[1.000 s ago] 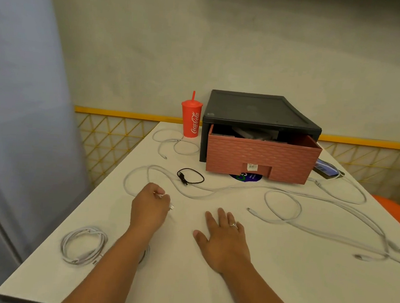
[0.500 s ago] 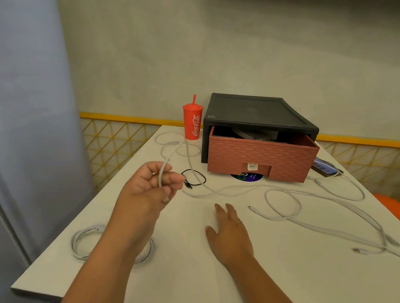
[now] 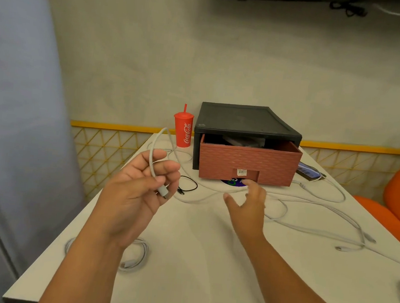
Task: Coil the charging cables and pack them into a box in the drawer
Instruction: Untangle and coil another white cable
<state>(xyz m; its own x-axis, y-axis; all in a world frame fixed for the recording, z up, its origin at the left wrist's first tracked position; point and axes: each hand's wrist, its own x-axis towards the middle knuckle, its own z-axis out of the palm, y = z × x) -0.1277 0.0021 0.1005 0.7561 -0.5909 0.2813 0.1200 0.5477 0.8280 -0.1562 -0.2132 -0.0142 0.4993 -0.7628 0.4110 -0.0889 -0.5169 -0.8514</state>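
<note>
My left hand point(image 3: 141, 189) is raised above the table and pinches the plug end of a white charging cable point(image 3: 155, 147), which arcs up and runs back down toward the table. My right hand point(image 3: 247, 203) hovers over the table with relaxed fingers, over more white cable point(image 3: 321, 206) that sprawls loose to the right. A coiled white cable point(image 3: 135, 258) lies at the near left, partly hidden by my left forearm. A small black cable loop point(image 3: 189, 186) lies in front of the black cabinet point(image 3: 244, 119), whose red-brown drawer point(image 3: 248, 160) is pulled partly open; its contents are dark and unclear.
A red cup with a straw point(image 3: 183, 132) stands left of the cabinet. A phone point(image 3: 308, 170) lies to the cabinet's right with a cable attached. An orange chair point(image 3: 398, 198) sits past the table's right edge. The white table point(image 3: 196, 270) ends close on the left.
My left hand lifted a cable end off the table and raised it. My right hand rose from lying flat and reached forward toward the loose cable.
</note>
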